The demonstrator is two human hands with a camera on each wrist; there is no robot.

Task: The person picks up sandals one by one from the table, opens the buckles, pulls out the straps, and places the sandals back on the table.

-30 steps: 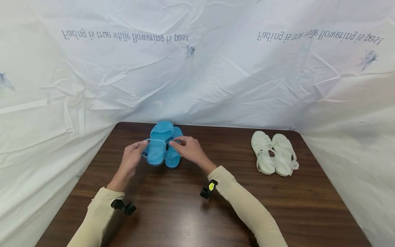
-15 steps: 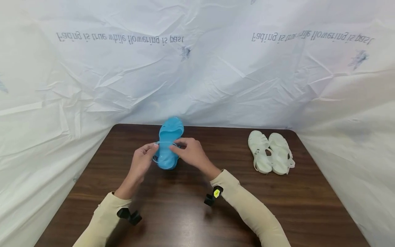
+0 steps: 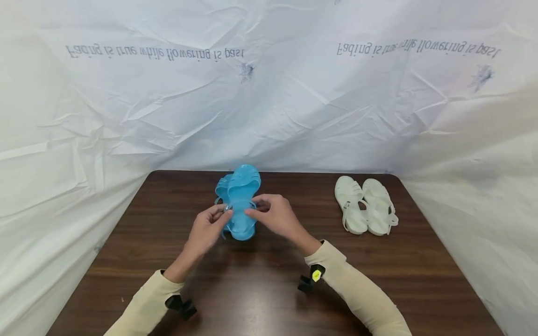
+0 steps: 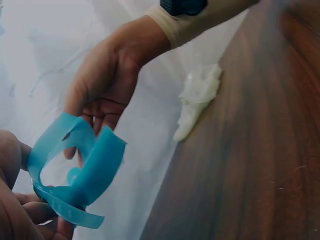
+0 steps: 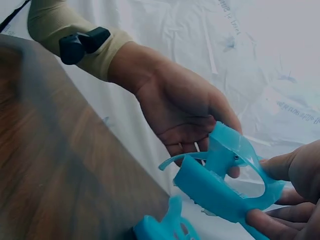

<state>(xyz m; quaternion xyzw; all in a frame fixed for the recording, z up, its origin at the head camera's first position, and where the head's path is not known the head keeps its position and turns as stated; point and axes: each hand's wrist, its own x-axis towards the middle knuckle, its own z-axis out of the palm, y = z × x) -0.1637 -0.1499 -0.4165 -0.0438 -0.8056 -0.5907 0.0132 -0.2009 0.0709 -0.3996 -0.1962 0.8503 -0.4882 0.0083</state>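
since half a second back both hands came nearer the body and a bit right, carrying the blue sandal (image 3: 242, 205) along; a second blue sandal (image 3: 221, 190) now shows behind it, on the left-hand side.

my read on the hold: sandal is up off the desk (image 3: 260, 289), toe pointing away, heel end toward me, so the ankle strap (image 5: 220, 155) hangs free between the two hands where the fingers can work it. left hand (image 3: 208, 228) has its fingers curled in, pinching the strap on its side. right hand (image 3: 277, 218) is likewise curled, thumb and fingertips (image 5: 260, 220) nipping the heel end and strap from the other side. neither hand is spread open; both have hold of the same sandal.

relative to the fingers: strap loop sits right between the two sets of fingertips, sole runs away past them toward the sheet (image 3: 269, 102). second blue sandal is just beyond the left fingers, partly hidden; cannot tell if it touches the held one. right wrist view shows it below the held sandal.

white sandals (image 3: 366, 205) lie paired on the desk well off past the right fingers, untouched.
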